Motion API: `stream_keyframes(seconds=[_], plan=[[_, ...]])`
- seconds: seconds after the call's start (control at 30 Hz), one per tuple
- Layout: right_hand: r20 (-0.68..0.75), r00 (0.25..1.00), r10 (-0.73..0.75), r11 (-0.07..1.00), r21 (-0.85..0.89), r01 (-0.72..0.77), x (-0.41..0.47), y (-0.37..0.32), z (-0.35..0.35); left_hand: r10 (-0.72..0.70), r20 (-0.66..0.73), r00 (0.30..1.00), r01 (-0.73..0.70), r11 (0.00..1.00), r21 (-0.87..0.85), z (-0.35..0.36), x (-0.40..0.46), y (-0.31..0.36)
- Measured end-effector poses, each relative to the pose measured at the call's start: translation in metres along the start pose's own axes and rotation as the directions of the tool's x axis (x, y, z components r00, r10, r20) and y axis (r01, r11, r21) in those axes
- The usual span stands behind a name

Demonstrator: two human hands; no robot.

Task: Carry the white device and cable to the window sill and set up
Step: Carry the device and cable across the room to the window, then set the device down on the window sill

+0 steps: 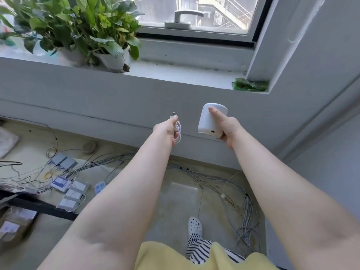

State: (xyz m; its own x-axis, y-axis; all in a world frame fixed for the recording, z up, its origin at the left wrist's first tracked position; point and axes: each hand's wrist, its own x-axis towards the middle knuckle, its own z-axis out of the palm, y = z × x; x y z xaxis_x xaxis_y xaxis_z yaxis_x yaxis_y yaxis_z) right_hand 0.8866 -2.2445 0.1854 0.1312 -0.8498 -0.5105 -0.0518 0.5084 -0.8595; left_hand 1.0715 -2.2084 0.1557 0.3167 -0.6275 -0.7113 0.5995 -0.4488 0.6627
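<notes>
My right hand (pixel 228 129) grips a white cylindrical device (pixel 208 121), tilted, with the thumb on its side and a small port visible near its base. A coiled white cable (pixel 178 131) is held in my left hand (pixel 165 131), its plug end sticking up past the fingers. Both hands are stretched forward at about the same height, in front of the grey wall below the window sill (pixel 185 75). The sill runs across the view above the hands.
Two potted green plants (pixel 78 28) stand on the left of the sill. A green wrapper (pixel 250 85) lies at its right corner. The window handle (pixel 181 18) is above. Bundles of cables (pixel 247 207) and several switch boxes (pixel 72 193) cover the floor below.
</notes>
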Motion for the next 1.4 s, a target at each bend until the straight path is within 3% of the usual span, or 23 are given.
stream_keyframes(seconds=[0.53,1.0,1.23,1.4], plan=[[0.037,0.999,-0.035,0.999,0.005,0.035,0.121,-0.089,0.043,0.088,-0.025,0.996,-0.088,0.996,0.004,0.050,0.102,0.115],[-0.151,0.981,-0.120,0.982,0.129,0.140,0.218,-0.138,0.116,-0.009,0.063,0.998,0.014,0.997,-0.080,0.073,0.209,0.223],[-0.274,0.953,-0.129,0.970,0.163,0.178,0.245,-0.147,0.144,-0.009,0.054,0.999,0.008,1.000,0.019,0.072,0.227,0.259],[-0.321,0.915,-0.246,0.956,0.076,0.284,0.244,-0.145,0.154,0.000,0.055,0.998,-0.003,0.998,0.061,0.070,0.221,0.268]])
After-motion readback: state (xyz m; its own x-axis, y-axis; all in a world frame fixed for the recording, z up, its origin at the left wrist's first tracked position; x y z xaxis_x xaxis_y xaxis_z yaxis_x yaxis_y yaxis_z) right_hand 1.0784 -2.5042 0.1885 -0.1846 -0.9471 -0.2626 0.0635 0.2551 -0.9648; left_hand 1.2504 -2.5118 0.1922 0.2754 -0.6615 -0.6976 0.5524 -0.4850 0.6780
